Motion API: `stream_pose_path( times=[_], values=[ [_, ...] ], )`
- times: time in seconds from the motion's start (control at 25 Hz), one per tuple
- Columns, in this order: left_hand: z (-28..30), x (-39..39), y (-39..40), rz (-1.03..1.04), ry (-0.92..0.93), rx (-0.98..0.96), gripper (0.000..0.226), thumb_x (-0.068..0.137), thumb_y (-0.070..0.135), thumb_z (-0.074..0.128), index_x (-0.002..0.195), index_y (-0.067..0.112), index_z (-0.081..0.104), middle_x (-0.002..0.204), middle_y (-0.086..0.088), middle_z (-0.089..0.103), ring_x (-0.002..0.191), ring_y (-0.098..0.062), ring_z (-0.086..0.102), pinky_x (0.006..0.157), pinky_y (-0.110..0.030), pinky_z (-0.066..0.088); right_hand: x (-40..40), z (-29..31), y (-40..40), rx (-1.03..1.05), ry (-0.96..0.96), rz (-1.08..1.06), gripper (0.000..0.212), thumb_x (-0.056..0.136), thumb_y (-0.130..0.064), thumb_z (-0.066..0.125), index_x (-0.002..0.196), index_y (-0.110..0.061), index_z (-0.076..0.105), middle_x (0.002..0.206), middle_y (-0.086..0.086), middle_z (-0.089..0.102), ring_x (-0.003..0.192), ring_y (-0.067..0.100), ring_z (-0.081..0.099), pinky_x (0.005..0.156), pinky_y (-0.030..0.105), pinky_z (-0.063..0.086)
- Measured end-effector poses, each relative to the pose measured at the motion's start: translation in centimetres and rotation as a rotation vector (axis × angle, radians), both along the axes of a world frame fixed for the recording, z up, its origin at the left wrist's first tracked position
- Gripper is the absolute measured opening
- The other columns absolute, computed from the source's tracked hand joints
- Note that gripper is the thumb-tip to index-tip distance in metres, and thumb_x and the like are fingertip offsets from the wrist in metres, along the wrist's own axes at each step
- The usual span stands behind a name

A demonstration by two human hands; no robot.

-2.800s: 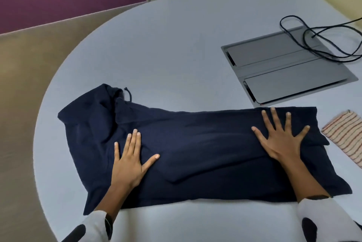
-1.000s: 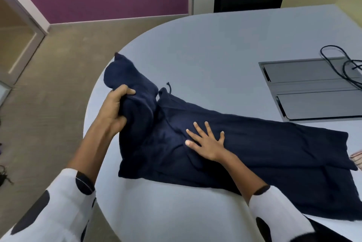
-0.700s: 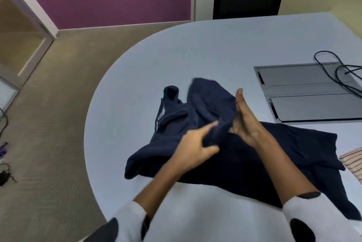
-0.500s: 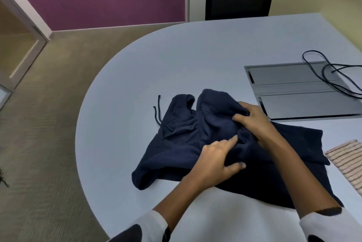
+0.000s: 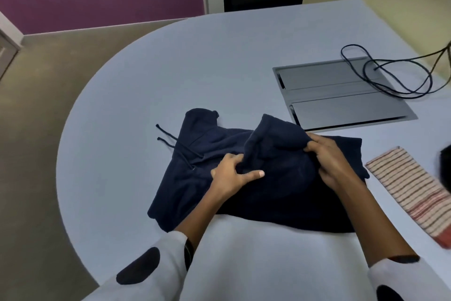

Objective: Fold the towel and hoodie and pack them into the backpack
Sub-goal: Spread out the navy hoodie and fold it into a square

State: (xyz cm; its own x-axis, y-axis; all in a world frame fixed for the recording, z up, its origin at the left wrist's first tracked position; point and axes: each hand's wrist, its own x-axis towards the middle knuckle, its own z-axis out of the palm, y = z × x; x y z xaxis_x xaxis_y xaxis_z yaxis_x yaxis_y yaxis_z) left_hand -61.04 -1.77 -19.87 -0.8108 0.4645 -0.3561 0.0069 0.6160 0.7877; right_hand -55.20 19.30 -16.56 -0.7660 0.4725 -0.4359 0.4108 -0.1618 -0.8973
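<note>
A pale grey desk with a rounded left end carries everything in view. A navy hoodie lies on it toward the near edge, roughly midway along the visible surface, partly folded: its lower body is flat on the desk, while the hood end is bunched up and turned over onto the body. Two drawstrings trail out from the hoodie's left side onto the bare desk toward the rounded end. A grey recessed panel with two flaps sits in the desk toward the far right, its near edge just beside the hoodie's far edge. A black cable loops over the panel's right part and runs off toward the right edge. A striped towel, folded into a long strip, lies at the right edge of the desk, just beside the hoodie's right side and apart from both hands. A dark object shows at the right edge of the view above the towel; it is too blurred to identify. The left hand is closed on a fold of hoodie fabric, thumb extended along the cloth. The right hand grips the bunched hood section at its right side, fingers curled into the fabric. Both sleeves are white with black spots.
</note>
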Motion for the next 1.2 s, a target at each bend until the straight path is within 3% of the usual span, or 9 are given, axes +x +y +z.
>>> stream_pose_path(
  times=[0.16,0.28,0.44,0.52,0.64,0.8,0.96,1.08,1.2],
  values=[
    [3.5,1.8,3.5,-0.037,0.086,0.223,0.016,0.089,0.036,0.062,0.080,0.023,0.057,0.082,0.010,0.056,0.076,-0.009,0.053,0.079,-0.034,0.047,0.9,-0.6,1.9,0.229,0.019,0.119,0.024,0.092,-0.011,0.056,0.111,-0.024,0.064,0.110,-0.001,0.068,0.101,0.013,0.062,0.086,0.032,0.049],
    [7.6,3.4,5.8,-0.160,0.164,0.352,0.026,0.093,0.031,0.057,0.084,0.007,0.052,0.071,0.002,0.053,0.063,-0.010,0.049,0.060,-0.029,0.043,2.3,0.1,3.5,0.290,0.123,0.396,0.046,0.087,-0.051,0.059,0.128,-0.031,0.057,0.128,-0.009,0.061,0.120,0.005,0.055,0.100,0.026,0.042],
    [11.0,4.4,7.4,-0.245,0.135,0.470,0.018,0.095,0.024,0.054,0.099,0.008,0.048,0.080,0.002,0.057,0.074,-0.010,0.055,0.070,-0.029,0.048,4.1,1.7,3.6,-0.174,0.207,0.585,0.048,0.097,0.007,0.038,0.106,-0.026,0.072,0.108,0.009,0.071,0.102,0.029,0.067,0.078,0.030,0.056],
    [11.5,4.2,7.6,-0.232,0.111,0.518,0.013,0.095,0.021,0.055,0.098,0.011,0.047,0.079,0.008,0.054,0.073,-0.004,0.053,0.070,-0.023,0.045,4.7,2.0,3.6,-0.129,0.219,0.586,0.030,0.076,-0.010,0.077,0.101,-0.025,0.073,0.105,0.013,0.071,0.099,0.032,0.068,0.077,0.032,0.057],
    [11.6,4.1,7.7,-0.262,0.090,0.520,0.014,0.090,0.024,0.062,0.093,0.017,0.050,0.083,0.006,0.057,0.080,-0.010,0.056,0.077,-0.027,0.048,5.5,1.8,3.8,0.021,0.286,0.377,0.025,0.063,-0.020,0.078,0.087,-0.023,0.076,0.092,0.012,0.074,0.089,0.030,0.070,0.070,0.026,0.058],
    [8.5,3.1,5.8,-0.309,0.322,0.279,0.044,0.086,0.045,0.064,0.122,0.023,0.055,0.119,0.006,0.059,0.112,-0.008,0.054,0.098,-0.037,0.044,6.3,2.4,5.7,-0.050,0.407,0.058,0.037,0.080,0.008,0.055,0.071,-0.022,0.074,0.070,-0.006,0.070,0.066,0.006,0.066,0.061,0.015,0.053],
    [3.1,0.7,-0.1,-0.351,0.419,-0.147,0.089,0.067,0.064,0.071,0.142,0.032,0.036,0.145,0.002,0.034,0.135,-0.016,0.030,0.115,-0.047,0.020,6.2,0.2,8.2,0.029,0.091,-0.280,0.033,0.091,0.001,0.047,0.068,-0.019,0.059,0.055,-0.010,0.063,0.061,0.009,0.059,0.048,0.014,0.046],
    [-0.4,-0.1,-4.0,-0.449,0.388,-0.428,0.118,0.057,0.071,0.071,0.151,0.032,0.010,0.158,-0.007,0.003,0.147,-0.024,-0.005,0.117,-0.048,-0.009,6.0,-3.8,9.0,0.290,-0.256,-0.260,0.007,0.089,-0.012,0.057,0.093,-0.008,0.062,0.094,0.013,0.069,0.089,0.030,0.058,0.070,0.030,0.046],
    [-2.6,0.0,-5.7,-0.521,0.511,-0.597,0.117,0.063,0.075,0.063,0.151,0.032,0.001,0.159,-0.011,-0.010,0.146,-0.025,-0.016,0.111,-0.045,-0.017,5.8,-5.8,8.3,0.641,-0.468,-0.176,0.035,0.090,-0.021,0.061,0.118,0.000,0.055,0.114,0.026,0.060,0.104,0.042,0.055,0.083,0.040,0.042]
  ],
)
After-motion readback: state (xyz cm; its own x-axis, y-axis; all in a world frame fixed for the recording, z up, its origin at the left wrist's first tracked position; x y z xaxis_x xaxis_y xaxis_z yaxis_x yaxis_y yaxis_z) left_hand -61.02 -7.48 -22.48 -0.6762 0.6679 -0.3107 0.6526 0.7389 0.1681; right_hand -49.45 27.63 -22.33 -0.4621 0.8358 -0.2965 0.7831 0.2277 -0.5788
